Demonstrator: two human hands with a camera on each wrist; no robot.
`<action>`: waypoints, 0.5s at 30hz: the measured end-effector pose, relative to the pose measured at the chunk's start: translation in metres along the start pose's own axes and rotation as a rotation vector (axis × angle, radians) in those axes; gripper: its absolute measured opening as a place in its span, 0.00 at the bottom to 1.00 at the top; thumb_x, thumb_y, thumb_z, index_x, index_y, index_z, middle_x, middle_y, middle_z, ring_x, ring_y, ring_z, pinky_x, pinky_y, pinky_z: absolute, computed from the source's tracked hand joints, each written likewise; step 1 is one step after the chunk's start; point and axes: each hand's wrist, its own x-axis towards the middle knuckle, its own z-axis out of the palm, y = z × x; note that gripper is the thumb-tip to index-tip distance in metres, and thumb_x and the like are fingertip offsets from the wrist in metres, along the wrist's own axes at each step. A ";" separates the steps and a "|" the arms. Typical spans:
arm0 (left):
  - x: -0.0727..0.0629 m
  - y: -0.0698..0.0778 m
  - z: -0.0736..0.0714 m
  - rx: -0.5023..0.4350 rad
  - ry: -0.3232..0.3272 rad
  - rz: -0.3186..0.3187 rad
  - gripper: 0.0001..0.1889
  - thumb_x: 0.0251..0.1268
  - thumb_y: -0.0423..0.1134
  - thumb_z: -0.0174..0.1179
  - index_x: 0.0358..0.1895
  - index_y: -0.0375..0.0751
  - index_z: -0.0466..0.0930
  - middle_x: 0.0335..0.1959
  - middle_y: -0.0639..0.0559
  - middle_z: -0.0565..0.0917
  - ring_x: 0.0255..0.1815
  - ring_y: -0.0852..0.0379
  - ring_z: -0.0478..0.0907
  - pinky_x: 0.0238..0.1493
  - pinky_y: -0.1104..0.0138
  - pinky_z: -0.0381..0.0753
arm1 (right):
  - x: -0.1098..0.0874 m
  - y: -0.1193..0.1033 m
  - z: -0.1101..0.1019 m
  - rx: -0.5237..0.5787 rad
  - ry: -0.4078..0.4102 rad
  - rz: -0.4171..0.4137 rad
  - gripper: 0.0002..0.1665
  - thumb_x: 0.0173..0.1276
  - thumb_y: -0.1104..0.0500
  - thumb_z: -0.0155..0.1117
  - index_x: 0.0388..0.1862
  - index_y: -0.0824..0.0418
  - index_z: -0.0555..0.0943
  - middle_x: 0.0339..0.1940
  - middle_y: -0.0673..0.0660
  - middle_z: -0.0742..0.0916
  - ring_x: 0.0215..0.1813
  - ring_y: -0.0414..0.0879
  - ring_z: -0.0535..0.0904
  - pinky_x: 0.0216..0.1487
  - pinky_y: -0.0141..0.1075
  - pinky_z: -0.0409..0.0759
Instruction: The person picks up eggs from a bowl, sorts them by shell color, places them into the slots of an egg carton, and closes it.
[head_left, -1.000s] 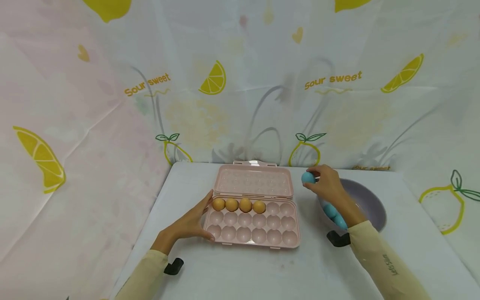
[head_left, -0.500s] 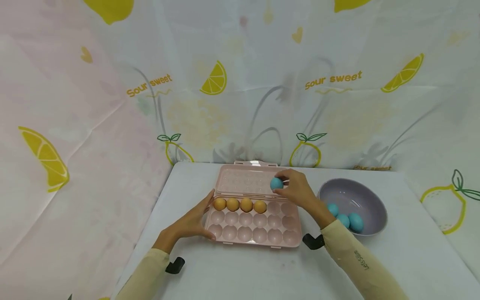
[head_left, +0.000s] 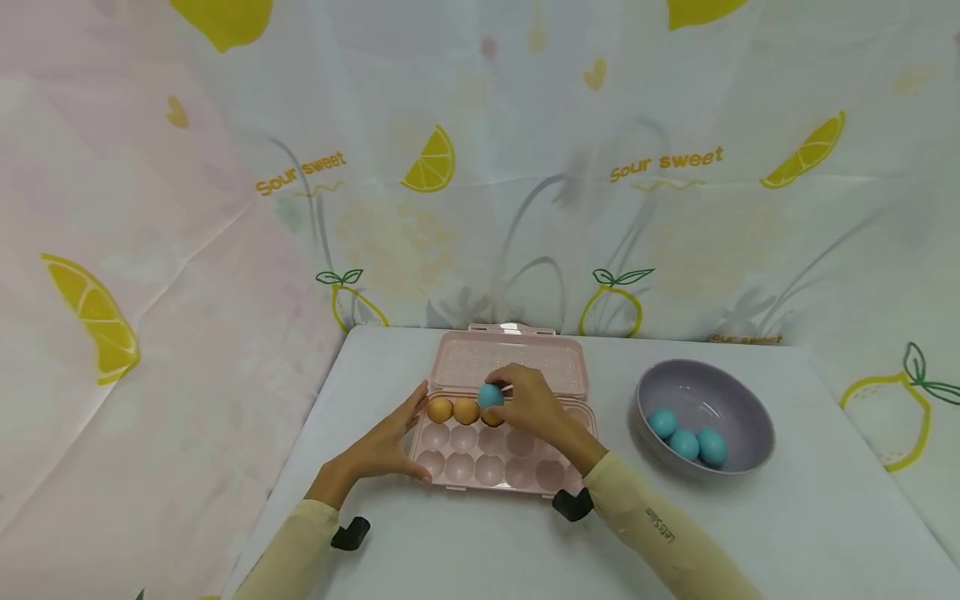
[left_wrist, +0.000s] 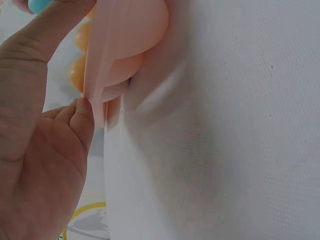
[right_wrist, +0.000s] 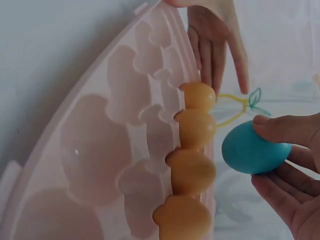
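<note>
In the head view, my right hand (head_left: pixel 531 406) pinches a blue egg (head_left: pixel 491 395) over the back row of a pink egg carton (head_left: pixel 460 467). The right wrist view shows thumb and fingers around this egg (right_wrist: pixel 247 147), which is held beside a row of orange-yellow eggs (right_wrist: pixel 192 172). Those eggs fill the left part of the back row; my right hand partly covers the row in the head view. Along the carton's left end lies my left hand (head_left: pixel 384 443), fingers extended toward the back corner, thumb at the front one. Its fingertips touch the rim in the left wrist view.
A grey-purple bowl (head_left: pixel 742 408) stands to the right of the carton with several blue eggs (head_left: pixel 684 444) in it. The carton's lid (head_left: pixel 525 354) lies folded back behind it. A patterned cloth (head_left: pixel 480 208) hangs behind the white table (head_left: pixel 450 550).
My right hand has carried the blue egg leftward from beside the bowl, across the lid, to the carton's back row. My left hand has stayed at the carton's left end.
</note>
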 end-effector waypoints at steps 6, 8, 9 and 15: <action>0.000 0.000 0.001 -0.019 -0.003 0.010 0.77 0.29 0.47 0.84 0.79 0.43 0.31 0.80 0.43 0.43 0.78 0.51 0.49 0.72 0.61 0.59 | 0.004 -0.011 0.020 -0.003 -0.062 -0.056 0.21 0.50 0.69 0.77 0.45 0.68 0.83 0.42 0.57 0.84 0.46 0.49 0.82 0.47 0.35 0.85; 0.000 -0.001 0.001 -0.016 0.000 0.008 0.77 0.29 0.47 0.84 0.79 0.43 0.31 0.79 0.43 0.44 0.77 0.51 0.49 0.72 0.60 0.59 | 0.005 -0.015 0.024 -0.017 -0.081 -0.054 0.22 0.51 0.68 0.77 0.47 0.68 0.83 0.42 0.57 0.84 0.46 0.48 0.82 0.48 0.35 0.85; 0.000 -0.001 0.001 -0.014 0.002 0.006 0.76 0.29 0.47 0.84 0.79 0.43 0.31 0.79 0.43 0.44 0.77 0.51 0.49 0.72 0.60 0.59 | 0.006 -0.017 0.026 -0.027 -0.092 -0.049 0.22 0.52 0.67 0.78 0.47 0.68 0.83 0.43 0.57 0.84 0.46 0.47 0.82 0.48 0.35 0.84; -0.002 0.011 -0.001 -0.028 0.013 0.024 0.75 0.31 0.39 0.84 0.78 0.38 0.32 0.79 0.38 0.44 0.77 0.43 0.48 0.72 0.54 0.59 | 0.013 -0.025 0.040 -0.084 -0.140 -0.038 0.23 0.54 0.66 0.76 0.50 0.67 0.84 0.43 0.54 0.86 0.46 0.45 0.81 0.49 0.34 0.83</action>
